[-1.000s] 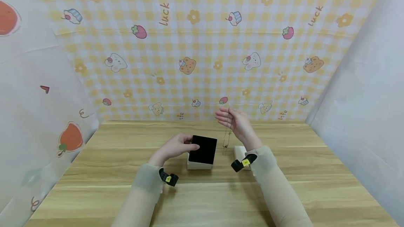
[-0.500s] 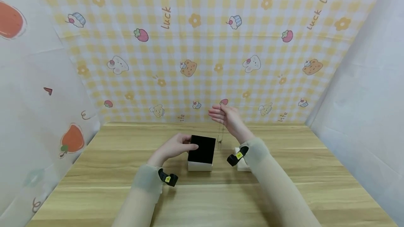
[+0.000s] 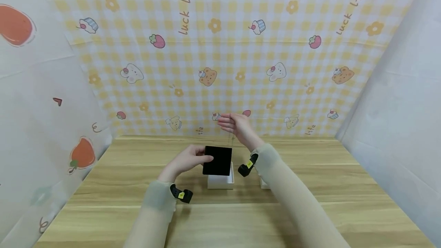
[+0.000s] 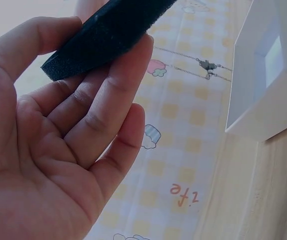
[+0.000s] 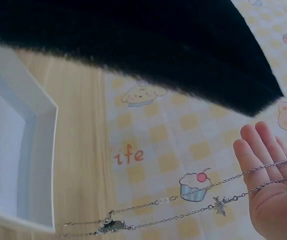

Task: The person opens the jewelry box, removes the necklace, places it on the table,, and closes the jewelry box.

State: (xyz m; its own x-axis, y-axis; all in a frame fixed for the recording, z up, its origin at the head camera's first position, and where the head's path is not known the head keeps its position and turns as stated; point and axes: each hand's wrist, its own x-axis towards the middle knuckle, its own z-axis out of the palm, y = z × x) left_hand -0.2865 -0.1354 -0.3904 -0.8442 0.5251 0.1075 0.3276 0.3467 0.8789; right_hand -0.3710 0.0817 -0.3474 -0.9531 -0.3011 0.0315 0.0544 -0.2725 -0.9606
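Right wrist, unlike left: starlike charm

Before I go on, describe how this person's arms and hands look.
The long sleeves are pale beige with greyish-green cuffs. Each wrist wears a black strap with a yellow tag, its marking too small to read. The left hand and right hand show no gloves or rings.

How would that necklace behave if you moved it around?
The necklace is probably floppy, as it dangles in two thin strands from the right hand. It's likely light, its links being fine. The dark charm would likely swing, since it hangs well below the hand.
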